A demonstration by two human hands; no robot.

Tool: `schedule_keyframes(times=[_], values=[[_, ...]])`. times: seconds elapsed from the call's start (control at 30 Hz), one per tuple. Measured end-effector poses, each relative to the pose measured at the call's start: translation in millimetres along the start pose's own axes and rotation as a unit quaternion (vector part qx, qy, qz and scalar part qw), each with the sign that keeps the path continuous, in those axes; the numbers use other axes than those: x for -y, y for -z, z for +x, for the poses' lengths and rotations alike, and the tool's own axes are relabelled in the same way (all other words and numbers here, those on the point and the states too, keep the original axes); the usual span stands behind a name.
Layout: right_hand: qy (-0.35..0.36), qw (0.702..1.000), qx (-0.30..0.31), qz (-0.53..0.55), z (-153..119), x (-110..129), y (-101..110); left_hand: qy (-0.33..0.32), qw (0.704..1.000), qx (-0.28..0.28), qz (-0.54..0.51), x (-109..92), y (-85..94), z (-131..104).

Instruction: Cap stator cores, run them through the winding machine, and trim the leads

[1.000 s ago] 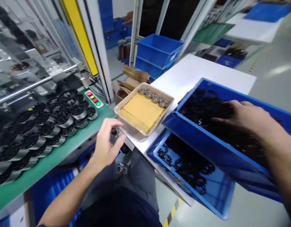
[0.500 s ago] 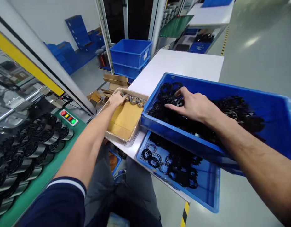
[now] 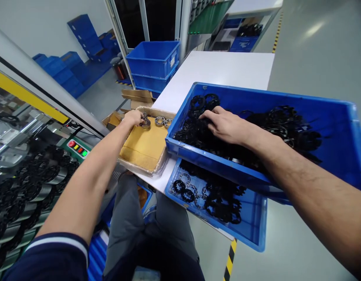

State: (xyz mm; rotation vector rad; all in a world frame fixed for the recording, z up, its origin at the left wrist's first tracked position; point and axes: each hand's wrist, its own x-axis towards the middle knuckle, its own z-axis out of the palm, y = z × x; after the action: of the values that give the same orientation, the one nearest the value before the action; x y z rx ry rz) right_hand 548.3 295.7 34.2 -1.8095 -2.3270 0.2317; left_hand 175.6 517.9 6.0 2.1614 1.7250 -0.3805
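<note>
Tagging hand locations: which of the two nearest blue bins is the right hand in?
The upper blue bin, overhanging the other: the right hand is among its black parts. No hand is in the lower blue bin.

The blue bin point(image 3: 340, 128) looks like smooth, glossy plastic; the black rings point(image 3: 281, 117) seem duller plastic. The small rings point(image 3: 159, 124) look shiny metal, the yellow sheet point(image 3: 143, 144) matt paper, the white desk point(image 3: 227, 70) smooth.
</note>
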Motion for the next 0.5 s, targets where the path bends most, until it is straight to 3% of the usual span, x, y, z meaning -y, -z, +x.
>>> schedule_keyframes(times=[0.13, 0.3, 0.4, 0.5], values=[[-0.028, 0.999, -0.001, -0.031, 2.2, 0.1, -2.2, -0.082, 0.995, 0.019, 0.057, 20.4, -5.1, -27.6], [-0.020, 0.995, -0.027, -0.093, -1.2, 1.4, -3.7, -0.127, 0.990, 0.038, 0.055, 27.8, -38.6, -70.4], [-0.013, 0.995, -0.041, -0.086, -1.8, -0.6, -1.3, -0.119, 0.992, 0.021, 0.022, 22.1, -66.1, -94.8], [-0.019, 0.995, -0.074, -0.060, -0.7, -0.8, 3.8, -0.063, 0.996, -0.054, -0.026, 4.4, -98.7, -111.5]])
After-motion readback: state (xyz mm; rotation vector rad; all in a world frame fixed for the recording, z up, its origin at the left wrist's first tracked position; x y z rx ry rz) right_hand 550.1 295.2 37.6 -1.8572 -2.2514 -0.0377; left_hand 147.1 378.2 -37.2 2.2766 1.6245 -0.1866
